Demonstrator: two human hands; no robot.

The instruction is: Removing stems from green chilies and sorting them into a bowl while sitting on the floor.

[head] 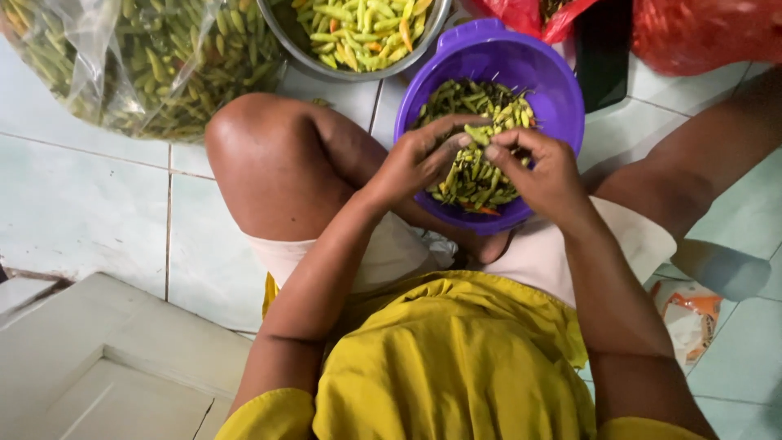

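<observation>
Both hands met over the round purple plastic basin at upper centre of the frame. The left hand and right hand pinched one slender green chili between curled fingertips, above a heap of glossy chilies. A metal bowl and a crinkled clear plastic bag of chilies lay upper left.

I see a clear plastic bag stuffed with green chillies at the floor's far left corner, and red plastic bags at the far right. A small orange-and-white packet lies crumpled on the tiles near the right edge.
</observation>
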